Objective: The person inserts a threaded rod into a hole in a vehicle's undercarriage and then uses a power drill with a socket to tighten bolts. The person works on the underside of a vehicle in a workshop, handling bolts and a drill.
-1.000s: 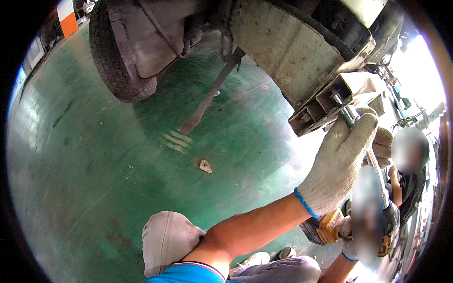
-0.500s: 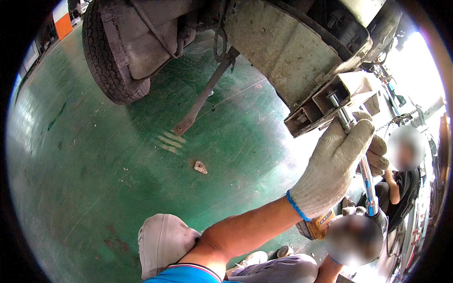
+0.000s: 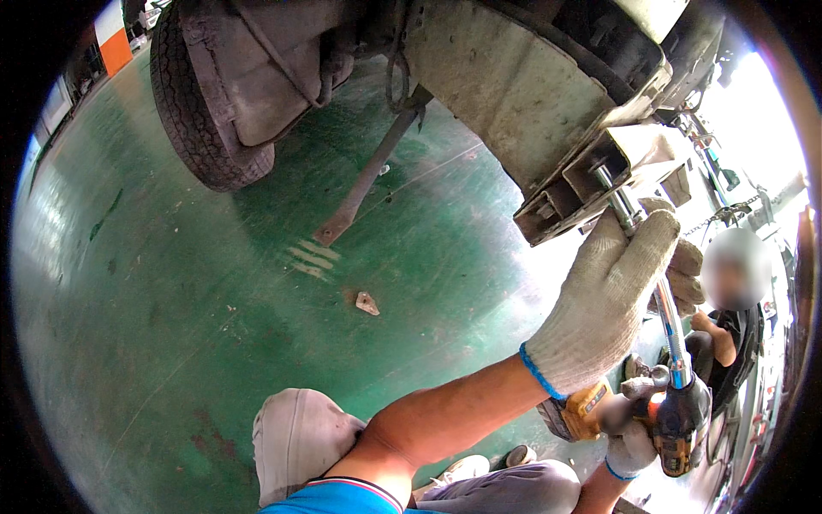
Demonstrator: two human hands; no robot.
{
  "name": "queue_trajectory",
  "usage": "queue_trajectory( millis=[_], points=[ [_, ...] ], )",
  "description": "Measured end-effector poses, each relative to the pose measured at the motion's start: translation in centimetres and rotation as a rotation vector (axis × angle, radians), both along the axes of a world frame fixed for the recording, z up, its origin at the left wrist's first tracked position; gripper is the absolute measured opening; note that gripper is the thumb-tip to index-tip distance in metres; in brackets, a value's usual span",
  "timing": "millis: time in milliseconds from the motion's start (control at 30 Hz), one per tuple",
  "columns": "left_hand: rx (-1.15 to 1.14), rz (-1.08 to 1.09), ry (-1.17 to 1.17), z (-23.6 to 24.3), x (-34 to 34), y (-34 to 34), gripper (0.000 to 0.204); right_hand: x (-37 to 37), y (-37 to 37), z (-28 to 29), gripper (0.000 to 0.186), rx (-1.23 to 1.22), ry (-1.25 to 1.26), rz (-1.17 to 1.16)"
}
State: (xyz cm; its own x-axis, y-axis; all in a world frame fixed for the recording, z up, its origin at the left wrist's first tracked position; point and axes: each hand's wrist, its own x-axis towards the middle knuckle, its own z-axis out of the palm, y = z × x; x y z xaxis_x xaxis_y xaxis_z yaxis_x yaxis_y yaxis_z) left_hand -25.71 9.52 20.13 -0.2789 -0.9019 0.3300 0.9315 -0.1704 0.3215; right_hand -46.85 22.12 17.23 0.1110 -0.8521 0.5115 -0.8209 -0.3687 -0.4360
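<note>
My left hand [image 3: 595, 308], in a knitted glove with blue cuff, closes around a chrome socket extension [image 3: 670, 317] just below a rusty hollow steel bracket [image 3: 651, 146] on a vehicle's underside. The upper end of the shaft [image 3: 625, 207] reaches the bracket's open channel, where a bolt-like rod shows. The extension runs down to a black and yellow cordless impact wrench [image 3: 681, 428]. My gloved right hand [image 3: 629, 450] grips that wrench at the lower right, its fingers partly hidden and blurred.
A tyre [image 3: 193, 111] and rusty arm [image 3: 368, 180] hang at upper left. A small metal plate [image 3: 367, 303] lies on the green floor [image 3: 154, 325]. A co-worker in dark clothes [image 3: 728, 343] is at right, beside a chain [image 3: 732, 212]. A grey padded shape [image 3: 295, 437] is below my forearm.
Since a second ago, my left hand, the shaft and the vehicle sit slightly further left in the picture. Both hands keep their grip. The co-worker's arm has shifted slightly.
</note>
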Motion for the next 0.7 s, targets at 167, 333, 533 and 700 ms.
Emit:
queue_trajectory(
  millis=[167, 333, 533, 700],
  points=[
    [-0.014, 0.038, -0.037, -0.3, -0.7, -0.1, 0.024, 0.4, 0.0, -5.2, 0.052, -0.167, -0.438, -0.205],
    [0.027, 0.095, -0.015, 0.0, -1.3, -0.2, 0.03, 0.7, -0.8, -4.7, 0.055, -0.138, -0.709, -0.124],
    [-0.034, 0.078, -0.099, -0.2, -0.1, 0.0, 0.029, 0.7, -1.1, -4.5, 0.06, -0.129, -0.833, -0.095],
    [-0.054, 0.034, -0.089, -0.3, 0.0, -0.1, 0.029, 0.3, -0.3, -4.9, 0.064, -0.108, -0.975, -0.1]
  ],
)
